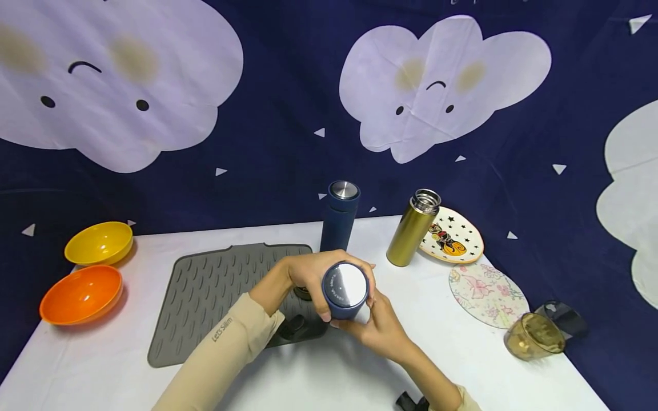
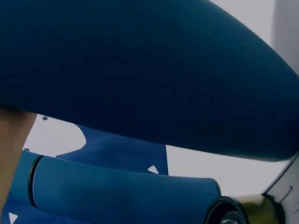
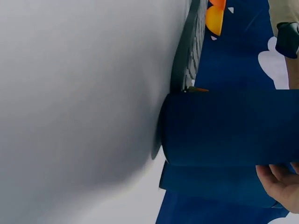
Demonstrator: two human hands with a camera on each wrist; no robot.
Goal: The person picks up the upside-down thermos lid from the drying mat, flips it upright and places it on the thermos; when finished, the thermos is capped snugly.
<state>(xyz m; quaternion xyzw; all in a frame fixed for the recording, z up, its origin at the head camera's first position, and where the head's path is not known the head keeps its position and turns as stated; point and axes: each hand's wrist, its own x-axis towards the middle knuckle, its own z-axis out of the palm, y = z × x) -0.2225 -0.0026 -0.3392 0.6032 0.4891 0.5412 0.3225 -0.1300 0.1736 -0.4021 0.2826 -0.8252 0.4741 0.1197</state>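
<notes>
A dark blue thermos (image 1: pixel 345 288) with a shiny silver disc on top stands upright between both hands, its base close to the white tabletop in the right wrist view. From the left, my left hand (image 1: pixel 312 269) curls round its upper part, thumb in front. My right hand (image 1: pixel 381 328) grips the right side lower down, its fingertips on the blue wall. Right behind stands a second blue thermos (image 1: pixel 339 225) with a silver-topped lid. Farther right is a gold thermos (image 1: pixel 411 231), its steel mouth uncovered. A gold and black round piece (image 2: pixel 254 210) shows below the held thermos in the left wrist view.
A grey ridged drying mat (image 1: pixel 221 297) lies left of the thermos. Beyond it are a yellow bowl (image 1: pixel 100 242) and an orange bowl (image 1: pixel 82 297). On the right are a patterned plate (image 1: pixel 465 234), a floral round mat (image 1: pixel 490 294) and an amber glass cup (image 1: pixel 534 337).
</notes>
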